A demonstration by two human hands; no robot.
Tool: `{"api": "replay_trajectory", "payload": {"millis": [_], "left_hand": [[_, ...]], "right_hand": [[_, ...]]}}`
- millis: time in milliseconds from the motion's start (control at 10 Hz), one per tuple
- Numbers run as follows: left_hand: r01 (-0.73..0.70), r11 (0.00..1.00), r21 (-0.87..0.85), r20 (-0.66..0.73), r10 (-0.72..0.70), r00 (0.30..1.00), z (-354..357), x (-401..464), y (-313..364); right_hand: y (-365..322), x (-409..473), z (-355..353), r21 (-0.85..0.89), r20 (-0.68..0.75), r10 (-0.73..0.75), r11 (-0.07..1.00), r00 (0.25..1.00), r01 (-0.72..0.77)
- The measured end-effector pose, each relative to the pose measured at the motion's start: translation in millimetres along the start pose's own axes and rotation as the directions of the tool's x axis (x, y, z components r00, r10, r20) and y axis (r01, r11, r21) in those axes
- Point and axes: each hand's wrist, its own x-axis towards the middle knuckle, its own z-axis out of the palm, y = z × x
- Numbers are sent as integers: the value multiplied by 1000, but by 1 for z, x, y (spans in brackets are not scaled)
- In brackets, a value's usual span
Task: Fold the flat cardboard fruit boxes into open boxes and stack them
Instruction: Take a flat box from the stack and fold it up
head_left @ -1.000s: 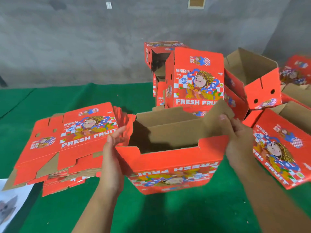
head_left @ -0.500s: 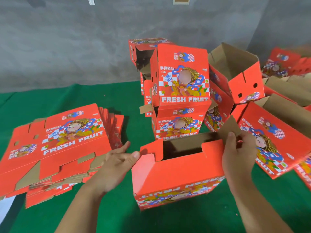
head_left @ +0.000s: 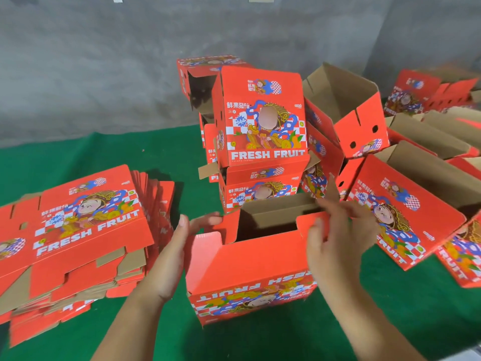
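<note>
A half-folded red fruit box (head_left: 250,267) stands on the green mat in front of me, its print upside down and its flaps up. My left hand (head_left: 171,254) lies flat against the box's left side, fingers straight and touching the left flap. My right hand (head_left: 335,243) is at the right end, thumb on the near flap and fingers spread over the right flap, blurred. A pile of flat red boxes (head_left: 75,230) lies to the left. Behind stands a stack of folded boxes (head_left: 260,118).
More folded open boxes (head_left: 348,113) lie tumbled on the right, one large one (head_left: 406,212) close to my right hand. A grey wall (head_left: 104,61) runs behind the green mat (head_left: 260,342).
The box came down onto the mat and its near flap folded inward. My left hand moved from the flat pile to the box's left side. My right hand slid along the right flap.
</note>
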Motion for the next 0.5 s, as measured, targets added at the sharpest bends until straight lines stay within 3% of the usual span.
{"api": "replay_trajectory", "payload": {"millis": [100,200,300,400,500], "left_hand": [[37,998,-41,30,-35,999,-12,15,-10],[35,998,-49,106,-29,994,-19,19,-12],[8,993,117,145,-25,989,-15,35,0],[59,974,219,155,-95,983,-15,52,9],[69,882,466,95,-128,987,-13,75,22]], "right_hand": [[-21,-19,8,51,233,-262,965,937,258],[-28,-22,16,16,420,-275,955,865,297],[-22,-10,14,-27,510,-205,967,835,254],[-19,-9,13,-46,542,-199,963,817,265],[-20,-18,13,-91,546,-183,957,817,275]]}}
